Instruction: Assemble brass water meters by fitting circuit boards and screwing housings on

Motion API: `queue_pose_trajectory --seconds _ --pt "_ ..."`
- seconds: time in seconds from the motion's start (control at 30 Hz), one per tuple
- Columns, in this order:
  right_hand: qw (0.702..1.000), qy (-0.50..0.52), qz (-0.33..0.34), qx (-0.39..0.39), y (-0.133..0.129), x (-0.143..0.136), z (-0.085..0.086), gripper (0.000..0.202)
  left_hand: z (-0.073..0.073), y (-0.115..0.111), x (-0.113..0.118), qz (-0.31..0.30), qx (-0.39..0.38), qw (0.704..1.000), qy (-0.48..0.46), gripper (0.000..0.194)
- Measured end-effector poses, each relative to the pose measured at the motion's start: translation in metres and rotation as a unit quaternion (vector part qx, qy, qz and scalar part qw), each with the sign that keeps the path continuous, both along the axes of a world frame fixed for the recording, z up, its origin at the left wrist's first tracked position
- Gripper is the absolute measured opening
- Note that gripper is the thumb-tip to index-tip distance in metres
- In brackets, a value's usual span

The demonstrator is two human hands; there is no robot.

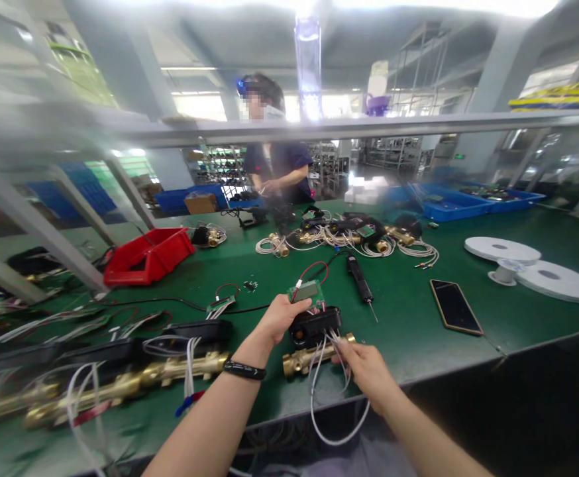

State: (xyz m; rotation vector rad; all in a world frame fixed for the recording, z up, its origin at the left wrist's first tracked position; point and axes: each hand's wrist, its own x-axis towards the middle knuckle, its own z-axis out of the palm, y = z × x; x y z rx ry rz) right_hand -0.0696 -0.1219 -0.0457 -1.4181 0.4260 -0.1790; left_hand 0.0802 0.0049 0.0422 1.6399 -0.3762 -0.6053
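My left hand (283, 317) grips a green circuit board (314, 291) with a small grey display, thumb on its lower edge. A red wire loops up from the board. Just below it sits a black plastic housing (312, 328) on a brass pipe fitting (297, 362). White cables (314, 391) come out of the housing and hang in a loop over the table edge. My right hand (364, 368) is closed around these cables beside the fitting's right end. Behind the board, a black electric screwdriver (359, 278) lies on the green table.
More brass fittings (185, 364) with black housings line the left side. A red bin (150, 255) stands behind them. At the right lie a phone (454, 306) and white reels (560, 279). Blue trays (458, 205) and cabled assemblies (349, 232) are farther back. A person (277, 165) stands across the table.
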Motion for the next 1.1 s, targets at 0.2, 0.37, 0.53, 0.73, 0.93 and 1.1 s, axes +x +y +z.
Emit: queue_pose_trajectory --seconds 0.2,0.37,0.53,0.73,0.93,1.1 --pt "0.977 0.068 0.001 0.2 0.011 0.003 0.008 0.042 0.001 0.004 -0.006 0.011 -0.015 1.0 0.008 0.041" --pt "0.966 0.068 -0.012 0.25 0.022 0.009 0.001 0.033 0.005 0.004 -0.01 0.013 -0.037 0.999 0.014 0.036" --pt "0.977 0.037 -0.022 0.208 0.027 0.013 0.0 0.036 0.014 0.006 -0.018 -0.005 -0.059 0.998 0.032 0.035" --pt "0.997 -0.006 -0.006 0.073 0.023 0.0 0.001 0.038 0.017 0.011 -0.036 -0.001 -0.115 0.993 0.028 0.034" --pt "0.987 -0.027 0.066 -0.145 -0.02 -0.023 0.025 0.026 0.008 0.01 -0.053 0.009 -0.167 0.986 0.008 0.032" --pt "0.953 -0.082 0.017 -0.291 -0.057 -0.019 0.088 0.02 0.004 0.006 -0.064 0.008 -0.167 0.984 -0.064 0.027"
